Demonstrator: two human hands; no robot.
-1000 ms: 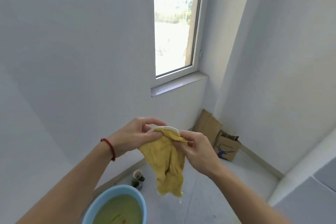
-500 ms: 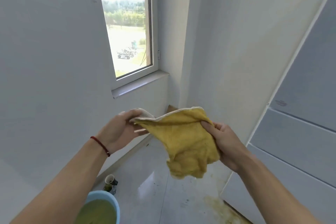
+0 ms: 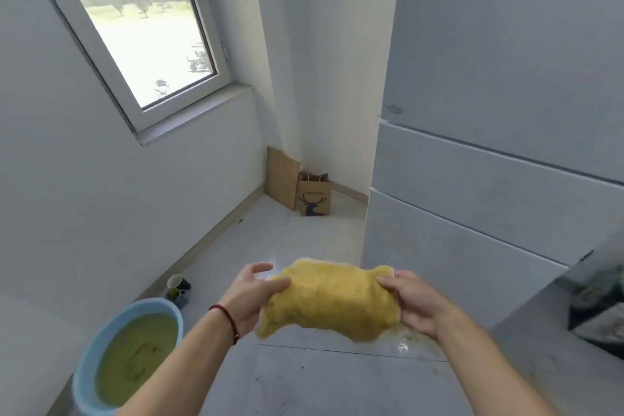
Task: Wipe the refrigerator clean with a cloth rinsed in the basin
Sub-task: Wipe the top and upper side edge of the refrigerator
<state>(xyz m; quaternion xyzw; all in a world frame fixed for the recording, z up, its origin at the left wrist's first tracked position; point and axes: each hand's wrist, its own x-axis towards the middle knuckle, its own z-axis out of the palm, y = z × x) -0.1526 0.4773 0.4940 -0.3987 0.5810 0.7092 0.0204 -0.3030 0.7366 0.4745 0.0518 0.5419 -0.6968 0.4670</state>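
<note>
Room: pale grey floor tiles [image 3: 304, 378] under a white-walled corner, lit by a window [image 3: 141, 27] at upper left.
Cloth: yellow cloth [image 3: 329, 299] stretched flat between both hands above the floor, well clear of the basin.
Left hand: left hand [image 3: 251, 294] pinches the cloth's left edge, thumb on top, fingers curled beneath.
Right hand: right hand [image 3: 413, 302] grips the right edge, fingers wrapped under it.
Refrigerator: grey refrigerator [image 3: 489, 152] stands to the right, just beyond the cloth, its doors closed.
Basin: blue basin [image 3: 84, 368] of murky greenish water sits at lower left.
Nearby: a small cup [image 3: 177, 284] beside the basin; a paper bag [image 3: 314, 196] with a deer print in the far corner.
Step in hand: likely folding the damp cloth into a pad. Keep the edges even and the pad flat so a broad face meets the door.
Caution: drips seem to spot the floor under the cloth.
</note>
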